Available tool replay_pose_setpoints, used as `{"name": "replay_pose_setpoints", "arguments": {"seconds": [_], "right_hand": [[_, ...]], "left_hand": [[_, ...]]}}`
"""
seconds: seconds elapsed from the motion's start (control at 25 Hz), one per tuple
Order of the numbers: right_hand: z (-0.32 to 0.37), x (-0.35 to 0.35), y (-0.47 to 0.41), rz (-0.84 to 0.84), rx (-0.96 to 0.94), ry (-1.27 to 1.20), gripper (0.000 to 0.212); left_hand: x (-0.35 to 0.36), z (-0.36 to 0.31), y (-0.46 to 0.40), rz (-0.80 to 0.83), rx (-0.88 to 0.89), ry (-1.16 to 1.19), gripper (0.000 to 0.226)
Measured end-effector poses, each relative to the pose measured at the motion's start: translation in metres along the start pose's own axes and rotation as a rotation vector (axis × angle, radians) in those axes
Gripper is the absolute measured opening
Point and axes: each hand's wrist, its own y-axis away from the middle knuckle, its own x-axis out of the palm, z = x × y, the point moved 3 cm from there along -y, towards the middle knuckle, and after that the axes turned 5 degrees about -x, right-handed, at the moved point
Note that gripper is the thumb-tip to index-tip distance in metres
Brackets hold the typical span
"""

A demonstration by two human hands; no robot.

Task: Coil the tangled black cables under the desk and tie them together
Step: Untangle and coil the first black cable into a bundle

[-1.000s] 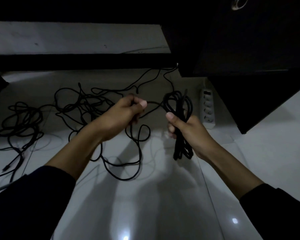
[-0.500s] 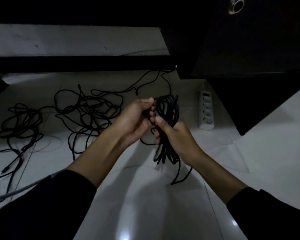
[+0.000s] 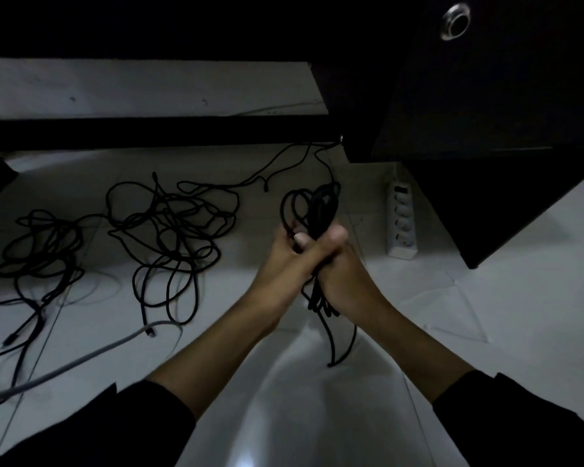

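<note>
My two hands meet in front of me, a little to the left of the white power strip that lies on the floor by the dark desk cabinet. My right hand has its fingers curled round the middle of a coiled black cable, thumb laid across the top. The coil's loops stand up above my fists, and its lower loops and a loose tail hang down below them. My left hand presses against the right one, its fingers curled onto the same bundle; how tightly it pinches I cannot tell, because the right thumb covers part of it.

Well to the left of the power strip, a tangle of black cables sprawls on the floor, and farther left lies a second tangle. A grey cable runs across the floor near that side, its plug end pointing toward my left forearm.
</note>
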Motion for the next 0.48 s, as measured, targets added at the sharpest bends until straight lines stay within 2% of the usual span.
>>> {"name": "replay_pose_setpoints", "arguments": {"seconds": [0.12,0.28,0.4,0.48], "right_hand": [[0.000,0.007,0.004,0.040,0.006,0.094,0.028],[0.012,-0.002,0.006,0.081,-0.114,0.296,0.024],[0.016,0.002,0.007,0.059,-0.091,0.231,0.014],[0.019,0.005,0.007,0.038,-0.061,0.185,0.026]], "left_hand": [[0.002,-0.003,-0.005,-0.067,-0.063,0.083,0.042],[-0.005,-0.006,-0.009,-0.032,-0.026,0.109,0.041],[-0.003,-0.008,-0.008,-0.023,0.019,0.084,0.033],[-0.002,-0.008,-0.008,-0.026,0.046,0.071,0.030]]}}
